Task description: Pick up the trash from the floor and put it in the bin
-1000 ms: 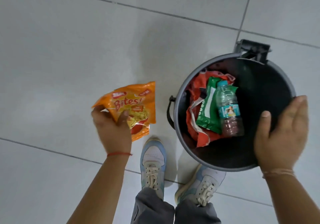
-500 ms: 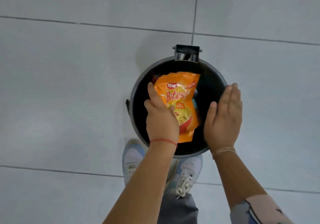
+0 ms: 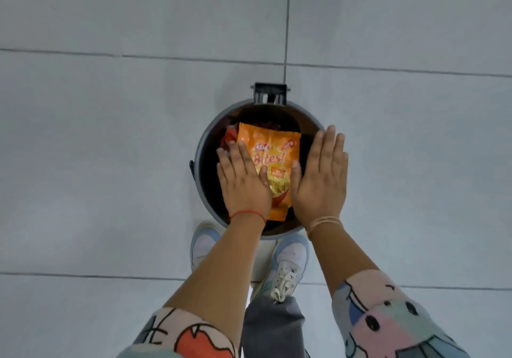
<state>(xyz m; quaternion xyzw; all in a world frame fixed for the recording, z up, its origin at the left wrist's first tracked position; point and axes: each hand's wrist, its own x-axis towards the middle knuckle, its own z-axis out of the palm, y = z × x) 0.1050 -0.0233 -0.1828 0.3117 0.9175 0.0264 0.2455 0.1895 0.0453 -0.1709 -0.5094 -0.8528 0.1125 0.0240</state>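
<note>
A round dark bin with a grey rim and a black hinge bracket at its far side stands on the floor right in front of my feet. An orange "Bites!" snack bag lies inside the bin's mouth on top of red wrappers. My left hand hovers flat over the bin's left half, fingers stretched out, with its edge overlapping the bag's left side. My right hand is flat and open over the bin's right half. Neither hand grips the bag. The bottle and green wrapper seen earlier are hidden under the bag.
Pale grey floor tiles with thin dark joints surround the bin on all sides. My two light sneakers stand just behind the bin's near rim. No loose trash shows on the floor in view.
My left hand carried the orange bag from the floor on the left over the bin and let it go; it now lies inside. Both hands have flattened above the bin.
</note>
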